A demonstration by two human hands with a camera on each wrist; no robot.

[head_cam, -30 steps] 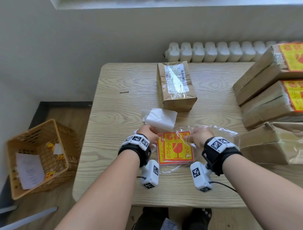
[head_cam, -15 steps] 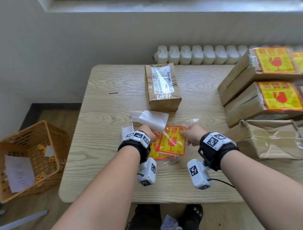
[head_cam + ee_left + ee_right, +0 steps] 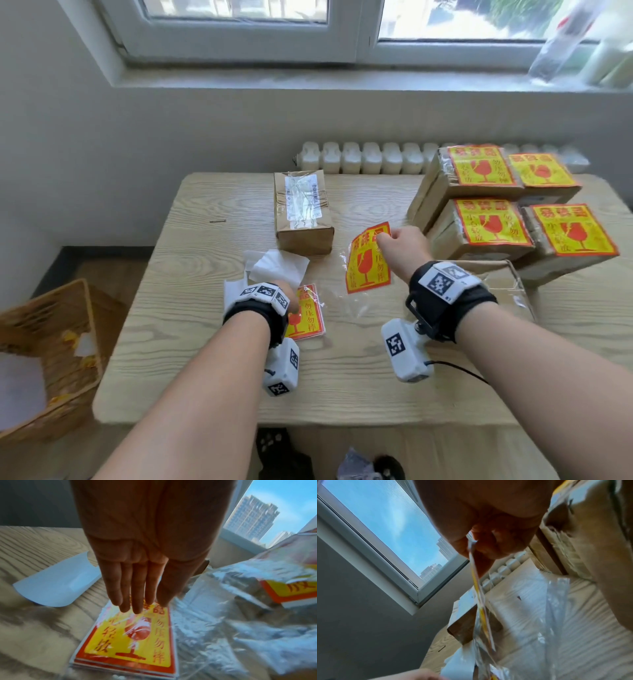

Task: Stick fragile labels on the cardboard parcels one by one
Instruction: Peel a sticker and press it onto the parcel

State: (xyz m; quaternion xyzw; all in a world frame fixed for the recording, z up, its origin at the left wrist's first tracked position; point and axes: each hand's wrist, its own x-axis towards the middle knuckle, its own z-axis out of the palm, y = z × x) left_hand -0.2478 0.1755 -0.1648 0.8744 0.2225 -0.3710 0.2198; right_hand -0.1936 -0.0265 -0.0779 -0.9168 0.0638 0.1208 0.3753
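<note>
My right hand [image 3: 388, 238] pinches the top corner of one yellow and red fragile label [image 3: 368, 265] and holds it above the table, seen edge-on as the label [image 3: 481, 609] in the right wrist view. My left hand [image 3: 291, 301] lies flat, straight fingers [image 3: 135, 595] pressing the far end of the label stack [image 3: 130, 639] inside its clear plastic bag [image 3: 214, 635]. An unlabelled cardboard parcel [image 3: 303, 212] with a white shipping slip stands beyond the hands, mid table.
Several labelled parcels [image 3: 507, 212] are stacked at the table's right, with a torn cardboard box [image 3: 496, 274] under my right wrist. White backing paper [image 3: 277, 267] lies by the left hand. A wicker basket [image 3: 44, 359] with scraps stands on the floor left. A radiator [image 3: 363, 161] runs behind the table [image 3: 205, 359].
My right hand has drawn one label out of the bag and lifted it up and to the right. The left hand stays pressing on the stack. The head view has tilted up.
</note>
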